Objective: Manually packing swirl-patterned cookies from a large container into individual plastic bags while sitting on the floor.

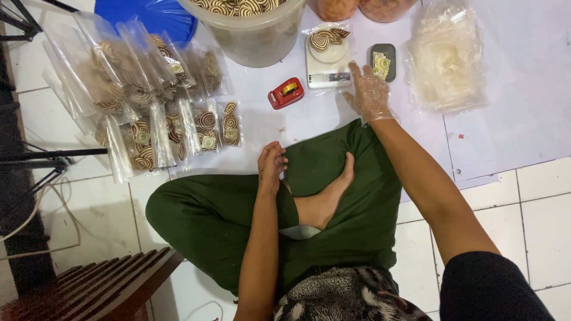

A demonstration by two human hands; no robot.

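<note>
My right hand (369, 92), in a thin clear plastic glove, reaches forward with fingers spread, just beside a small white kitchen scale (327, 62) that carries a bag of spiral-patterned cookies (324, 39). It holds nothing. My left hand (271, 160) rests near my crossed knee with fingers loosely curled and nothing visible in it. A red tape dispenser (286, 93) lies on the white sheet between the two hands. A small dark tray with labels (382, 62) sits just beyond the right hand's fingertips.
Several clear bags of spiral cookies (148, 101) lie piled at the left. A large clear tub of cookies (253, 32) stands at the top, a blue lid (148, 15) behind it. A stack of empty plastic bags (446, 59) lies at the right. A wooden slatted stool (101, 288) is bottom left.
</note>
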